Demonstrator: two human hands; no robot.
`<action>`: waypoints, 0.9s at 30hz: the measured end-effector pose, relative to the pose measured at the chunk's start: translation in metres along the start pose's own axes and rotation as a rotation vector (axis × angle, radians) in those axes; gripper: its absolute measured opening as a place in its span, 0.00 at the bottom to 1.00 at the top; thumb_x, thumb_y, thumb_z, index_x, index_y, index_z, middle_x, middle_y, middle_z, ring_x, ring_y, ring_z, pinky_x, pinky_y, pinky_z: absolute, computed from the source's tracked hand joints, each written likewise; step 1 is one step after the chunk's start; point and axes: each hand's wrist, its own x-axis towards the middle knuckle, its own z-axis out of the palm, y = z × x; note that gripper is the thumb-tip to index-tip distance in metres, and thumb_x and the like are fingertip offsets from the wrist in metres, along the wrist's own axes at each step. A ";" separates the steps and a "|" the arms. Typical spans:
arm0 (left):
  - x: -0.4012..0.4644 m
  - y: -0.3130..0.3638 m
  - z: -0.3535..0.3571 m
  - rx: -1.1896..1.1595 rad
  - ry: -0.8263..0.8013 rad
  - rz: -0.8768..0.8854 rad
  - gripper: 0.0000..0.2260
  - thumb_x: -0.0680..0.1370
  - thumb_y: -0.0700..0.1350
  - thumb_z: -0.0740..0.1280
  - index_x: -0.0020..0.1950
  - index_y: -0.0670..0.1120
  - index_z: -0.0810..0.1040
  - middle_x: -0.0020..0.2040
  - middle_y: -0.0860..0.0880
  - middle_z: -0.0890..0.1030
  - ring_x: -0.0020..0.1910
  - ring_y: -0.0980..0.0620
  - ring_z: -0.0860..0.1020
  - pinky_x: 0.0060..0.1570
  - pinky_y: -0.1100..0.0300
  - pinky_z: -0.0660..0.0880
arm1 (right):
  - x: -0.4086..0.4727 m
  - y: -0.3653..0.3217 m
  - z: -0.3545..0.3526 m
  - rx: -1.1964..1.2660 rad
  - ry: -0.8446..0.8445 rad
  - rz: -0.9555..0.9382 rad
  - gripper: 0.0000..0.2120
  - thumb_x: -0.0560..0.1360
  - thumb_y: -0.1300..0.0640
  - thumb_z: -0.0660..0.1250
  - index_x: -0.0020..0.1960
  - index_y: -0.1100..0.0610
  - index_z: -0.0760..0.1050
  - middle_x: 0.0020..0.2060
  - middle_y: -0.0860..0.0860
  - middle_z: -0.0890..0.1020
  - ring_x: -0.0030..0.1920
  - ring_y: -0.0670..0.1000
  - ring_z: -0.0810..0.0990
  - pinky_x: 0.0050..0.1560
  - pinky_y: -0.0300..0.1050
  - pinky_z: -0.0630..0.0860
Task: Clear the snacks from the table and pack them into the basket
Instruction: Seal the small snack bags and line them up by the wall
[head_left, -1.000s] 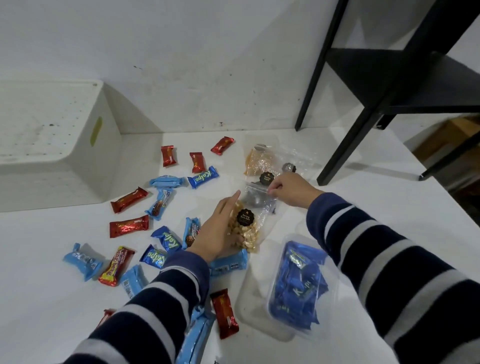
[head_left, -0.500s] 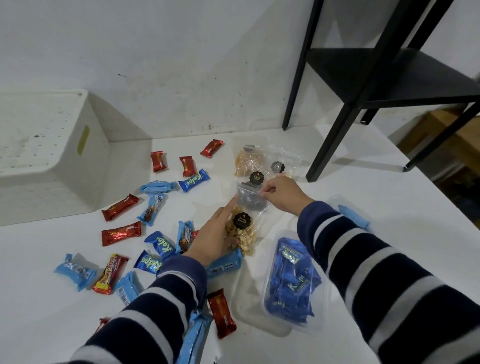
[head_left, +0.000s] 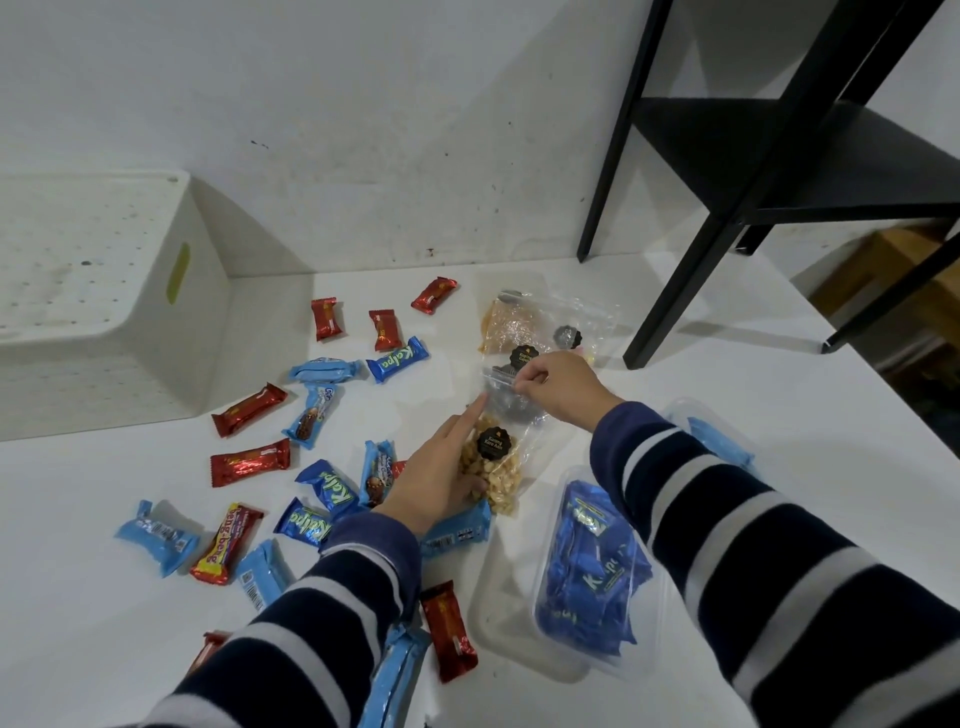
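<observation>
A clear zip bag of nuts (head_left: 498, 467) with a black label lies mid-table. My left hand (head_left: 441, 478) rests flat against its left side, forefinger stretched along the bag. My right hand (head_left: 556, 387) pinches the bag's top zip edge. Behind it lie two more clear snack bags (head_left: 511, 325). Several red and blue wrapped bars are scattered to the left, such as a blue Kalpa bar (head_left: 397, 359) and a red bar (head_left: 249, 461). The white perforated basket (head_left: 156, 332) stands upside down at the far left.
A clear plastic tub (head_left: 592, 561) holding blue wrappers sits at the front right, with another clear container (head_left: 717, 436) behind my right forearm. A black shelf frame (head_left: 691, 270) stands on the table at the back right. The wall runs close behind.
The view has shifted slightly. My right hand has closed its fingertips on the bag's top edge, and my left hand stays against the bag's side.
</observation>
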 end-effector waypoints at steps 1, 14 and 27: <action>0.000 0.000 0.000 0.005 -0.004 0.000 0.48 0.69 0.37 0.73 0.76 0.62 0.46 0.71 0.54 0.64 0.68 0.53 0.68 0.67 0.62 0.63 | 0.000 -0.001 0.000 0.005 -0.006 -0.001 0.08 0.76 0.59 0.66 0.47 0.61 0.82 0.48 0.54 0.84 0.44 0.50 0.79 0.50 0.42 0.74; 0.003 0.001 0.000 0.073 0.025 0.051 0.46 0.70 0.37 0.72 0.76 0.61 0.47 0.69 0.51 0.68 0.62 0.50 0.73 0.61 0.55 0.72 | 0.011 -0.008 0.007 0.062 -0.028 -0.003 0.08 0.75 0.58 0.66 0.48 0.62 0.82 0.43 0.52 0.81 0.43 0.48 0.77 0.41 0.37 0.71; 0.003 0.002 0.001 0.063 0.027 0.077 0.44 0.70 0.36 0.71 0.76 0.61 0.49 0.69 0.51 0.69 0.63 0.50 0.72 0.61 0.53 0.73 | 0.016 -0.018 0.011 0.085 -0.005 0.046 0.11 0.75 0.57 0.66 0.48 0.65 0.81 0.43 0.56 0.83 0.47 0.55 0.81 0.53 0.49 0.78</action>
